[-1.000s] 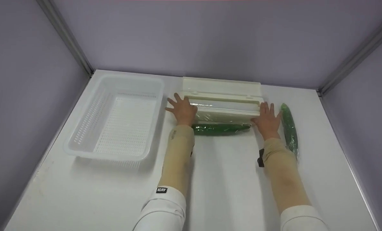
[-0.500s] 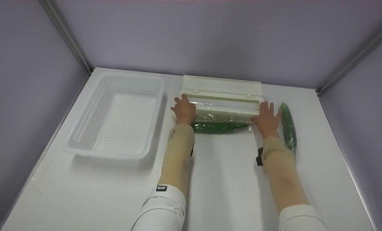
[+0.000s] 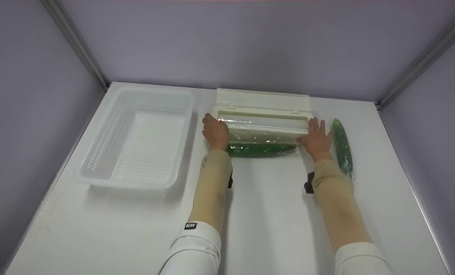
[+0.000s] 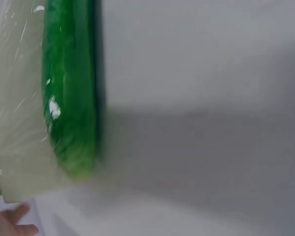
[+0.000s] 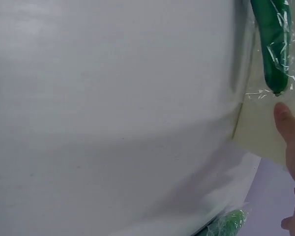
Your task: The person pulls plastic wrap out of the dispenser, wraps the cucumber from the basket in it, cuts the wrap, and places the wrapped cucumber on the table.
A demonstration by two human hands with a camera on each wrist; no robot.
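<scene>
The left hand [image 3: 215, 131] curls over the left end of the cling-film box [image 3: 264, 110], gripping it beside the film [image 3: 264, 134]. The right hand [image 3: 317, 138] lies flat, fingers spread, against the box's right end. A film-covered cucumber [image 3: 259, 149] lies on the table [image 3: 273, 214] just in front of the box, between both hands. A second wrapped cucumber [image 3: 342, 147] lies just right of the right hand. A white basket [image 3: 97, 168] stands well to the left, apart from the box. Purple walls [image 3: 227, 42] enclose the table.
</scene>
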